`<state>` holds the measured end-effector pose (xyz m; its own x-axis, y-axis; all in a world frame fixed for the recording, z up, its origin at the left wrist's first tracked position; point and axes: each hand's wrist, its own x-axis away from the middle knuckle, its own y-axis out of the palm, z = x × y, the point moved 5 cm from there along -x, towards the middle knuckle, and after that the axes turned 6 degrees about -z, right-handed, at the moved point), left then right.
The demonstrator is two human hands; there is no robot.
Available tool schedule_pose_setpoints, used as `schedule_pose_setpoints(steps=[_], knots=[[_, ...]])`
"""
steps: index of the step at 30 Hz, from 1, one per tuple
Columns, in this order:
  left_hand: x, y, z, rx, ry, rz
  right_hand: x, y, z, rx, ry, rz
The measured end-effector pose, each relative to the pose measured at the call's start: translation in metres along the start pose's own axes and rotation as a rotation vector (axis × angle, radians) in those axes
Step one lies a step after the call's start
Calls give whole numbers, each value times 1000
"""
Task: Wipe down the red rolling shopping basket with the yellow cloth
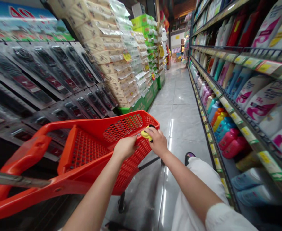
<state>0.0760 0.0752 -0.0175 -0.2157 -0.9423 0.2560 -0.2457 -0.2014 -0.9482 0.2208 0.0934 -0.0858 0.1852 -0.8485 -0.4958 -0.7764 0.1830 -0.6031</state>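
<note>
A red plastic shopping cart [70, 181] stands at an angle in front of me, its perforated basket visible from above. My left hand [125, 148] is closed round the near side rim of the basket. Close to the basket's far corner, my right hand [158, 141] is closed on a small yellow-and-black object [145, 134] whose kind I cannot make out. That object is over or against the rim; whether it touches is unclear. Fingertips of the left hand are hidden behind the rim.
On the right, shelves [242, 128] hold rows of coloured bottles [227, 141]. To the left hang packaged items [44, 70], beside tall stacks of cartons [117, 64]. A grey tiled aisle [179, 96] runs ahead between them. My leg [203, 179] is near the right shelf.
</note>
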Motion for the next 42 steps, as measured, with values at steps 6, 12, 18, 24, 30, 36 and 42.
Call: schedule_pose_setpoints(steps=[6, 12, 18, 24, 30, 36, 42], knots=[[-3, -1, 3, -12, -20, -2, -1, -2, 12, -49, 131, 134], [-3, -1, 5, 21, 2, 8, 6, 10, -1, -161, -13, 31], [4, -2, 9, 55, -21, -13, -12, -1, 96, -548, 552, 465], [-9, -5, 2, 545, -29, -48, -4, 12, 74, -478, 514, 432], [-22, 11, -7, 1278, -39, -414, 30, 34, -14, -229, 180, 313], [-24, 14, -3, 1512, 34, -542, 26, 28, -23, -62, -20, 21], [-30, 19, -2, 1574, 30, -681, -1, 4, 38, -13, 185, 187]])
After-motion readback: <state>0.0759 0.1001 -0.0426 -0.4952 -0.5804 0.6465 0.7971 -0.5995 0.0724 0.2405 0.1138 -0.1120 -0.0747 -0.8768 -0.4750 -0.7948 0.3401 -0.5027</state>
